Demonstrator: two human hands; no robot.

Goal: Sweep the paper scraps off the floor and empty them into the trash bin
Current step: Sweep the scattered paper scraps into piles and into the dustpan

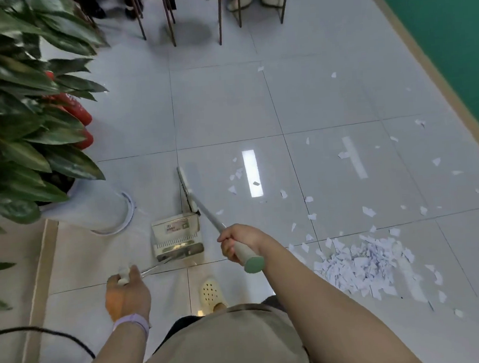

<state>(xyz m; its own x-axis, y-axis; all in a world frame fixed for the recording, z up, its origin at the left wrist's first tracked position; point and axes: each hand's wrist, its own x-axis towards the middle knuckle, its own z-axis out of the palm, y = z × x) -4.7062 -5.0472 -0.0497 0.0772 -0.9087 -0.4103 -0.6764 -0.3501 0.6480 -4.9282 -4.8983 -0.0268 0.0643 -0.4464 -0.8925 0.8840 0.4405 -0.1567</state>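
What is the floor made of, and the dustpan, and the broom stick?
The floor looks like glazed tile: glossy, with grout lines and a lamp's reflection. The dustpan looks like cream plastic, matte and moulded with ribs, probably. The broom stick seems to be grey metal, thin and smooth, ending in a pale grip that looks like plastic or rubber.

A large leafy plant [15, 112] stood at the left in a white pot [99, 213], with red fire extinguishers [79, 116] partly hidden behind its leaves. Brown metal chair legs [170, 19] rose at the top of the pale glossy tiled floor [221, 103]. A green wall [449, 39] ran along the right. A black cable [59, 334] curved at lower left.
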